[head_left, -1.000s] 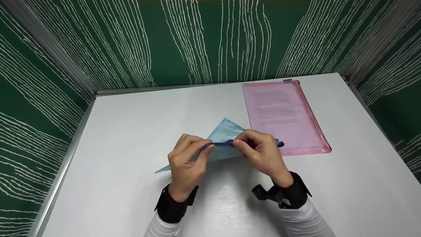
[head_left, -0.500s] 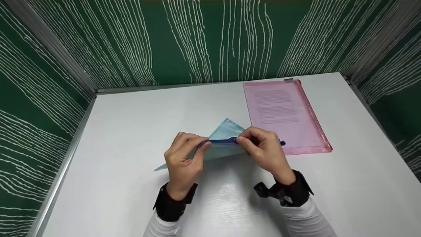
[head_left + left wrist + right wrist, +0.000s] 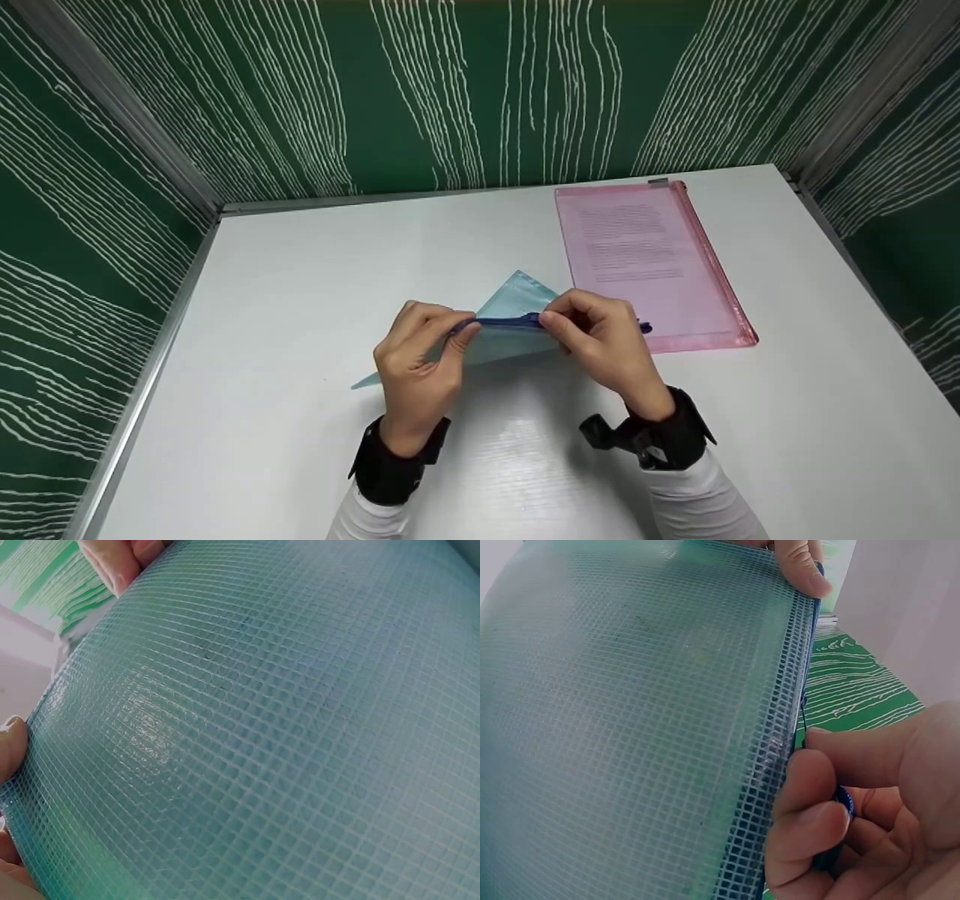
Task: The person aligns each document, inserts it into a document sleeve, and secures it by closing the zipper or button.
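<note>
A translucent light-blue mesh zip pouch [image 3: 517, 296] is held up between both hands, its dark-blue zipper edge [image 3: 499, 322] facing up. My left hand [image 3: 420, 367] pinches that edge between thumb and fingers at its left part. My right hand [image 3: 607, 349] pinches the zipper at the slider, with a dark-blue end showing beyond the hand. The right wrist view has the right fingers [image 3: 810, 795] curled at the zipper edge, a blue piece partly hidden among them. Grid-patterned pouch mesh [image 3: 262, 727] fills most of the left wrist view.
A pink zip pouch [image 3: 630, 300] with a printed sheet inside lies flat at the right back of the white table [image 3: 300, 300], partly behind the right hand. Green panels [image 3: 420, 97] with white wavy lines stand around the table.
Over the first half second my hands drew slightly apart, the right one moving right and the left one left, so more zipper shows between them. Since then both are nearly still.
</note>
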`<state>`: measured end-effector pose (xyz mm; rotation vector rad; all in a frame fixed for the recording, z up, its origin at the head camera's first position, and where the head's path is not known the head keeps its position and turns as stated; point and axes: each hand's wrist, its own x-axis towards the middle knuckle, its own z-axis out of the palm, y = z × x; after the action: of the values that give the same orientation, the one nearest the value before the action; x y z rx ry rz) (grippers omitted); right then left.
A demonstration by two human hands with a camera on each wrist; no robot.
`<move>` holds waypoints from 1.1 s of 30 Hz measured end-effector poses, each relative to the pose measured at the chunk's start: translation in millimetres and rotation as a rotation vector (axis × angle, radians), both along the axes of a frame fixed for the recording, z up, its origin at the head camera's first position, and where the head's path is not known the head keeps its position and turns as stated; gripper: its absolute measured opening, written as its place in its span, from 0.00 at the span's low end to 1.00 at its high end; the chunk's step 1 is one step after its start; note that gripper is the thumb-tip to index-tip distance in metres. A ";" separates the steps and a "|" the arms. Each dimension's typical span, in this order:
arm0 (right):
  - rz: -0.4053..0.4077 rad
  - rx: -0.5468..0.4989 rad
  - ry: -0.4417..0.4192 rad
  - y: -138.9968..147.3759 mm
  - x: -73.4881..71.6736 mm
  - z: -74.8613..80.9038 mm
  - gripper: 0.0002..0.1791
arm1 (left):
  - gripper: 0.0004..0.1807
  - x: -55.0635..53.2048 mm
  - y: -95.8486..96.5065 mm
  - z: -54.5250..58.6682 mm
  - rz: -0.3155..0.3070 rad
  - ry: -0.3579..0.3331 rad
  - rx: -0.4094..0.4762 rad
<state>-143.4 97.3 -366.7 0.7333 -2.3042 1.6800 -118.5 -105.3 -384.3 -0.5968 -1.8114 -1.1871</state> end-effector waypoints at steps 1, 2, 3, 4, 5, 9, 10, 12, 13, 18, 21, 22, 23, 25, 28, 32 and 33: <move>-0.003 0.001 -0.002 0.1 -0.3 -0.8 0.06 | 0.06 0.1 0.2 0.2 0.001 0.002 0.001; -0.007 0.001 -0.006 0.5 -1.9 -3.8 0.06 | 0.06 0.2 0.3 0.2 0.003 0.004 0.002; -0.011 0.002 -0.008 1.2 -3.7 -7.6 0.06 | 0.06 0.3 0.5 0.2 0.005 0.006 0.002; -0.013 0.003 -0.010 2.1 -5.8 -11.9 0.05 | 0.06 0.3 0.5 0.3 0.006 0.008 0.002; -0.014 0.003 -0.012 2.9 -8.2 -16.3 0.05 | 0.07 0.3 0.4 0.2 0.008 0.009 0.001; -0.032 0.004 -0.020 5.9 -16.2 -30.2 0.05 | 0.07 1.1 -1.6 0.5 0.026 0.021 0.000; -0.039 0.006 -0.022 6.0 -16.6 -30.3 0.05 | 0.07 1.3 -2.4 0.7 0.028 0.022 0.006; -0.055 0.013 -0.022 5.3 -15.8 -28.1 0.05 | 0.07 1.6 -4.0 1.2 0.037 0.022 0.017; -0.060 0.016 -0.018 4.5 -14.1 -25.2 0.05 | 0.07 1.6 -4.6 1.5 0.037 0.020 0.025; -0.068 0.031 -0.014 1.9 -4.6 -8.8 0.05 | 0.07 1.0 -5.2 1.9 0.030 0.007 0.036; -0.069 0.040 -0.020 2.3 -2.0 -3.7 0.05 | 0.08 0.8 -4.8 1.7 0.028 0.005 0.036; -0.068 0.042 -0.023 2.4 -1.5 -2.7 0.05 | 0.08 0.9 -4.7 1.7 0.028 0.006 0.036; -0.066 0.041 -0.024 2.5 -1.5 -2.2 0.06 | 0.08 0.9 -4.6 1.8 0.030 0.006 0.037; -0.063 0.037 -0.030 2.8 -2.0 -2.0 0.06 | 0.08 1.0 -4.4 2.1 0.032 0.011 0.040; -0.062 0.039 -0.043 3.3 -3.1 -2.2 0.05 | 0.08 1.3 -4.3 3.0 0.035 0.020 0.042; -0.077 0.044 -0.061 3.9 -4.4 -2.4 0.05 | 0.09 1.5 -5.2 4.3 0.046 0.033 0.060; -0.082 0.046 -0.065 4.1 -4.6 -2.4 0.05 | 0.09 1.5 -5.6 4.7 0.049 0.035 0.065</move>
<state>-148.0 101.4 -369.1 0.5919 -2.3892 1.6440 -117.0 -110.8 -379.6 -0.5294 -1.7416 -1.1910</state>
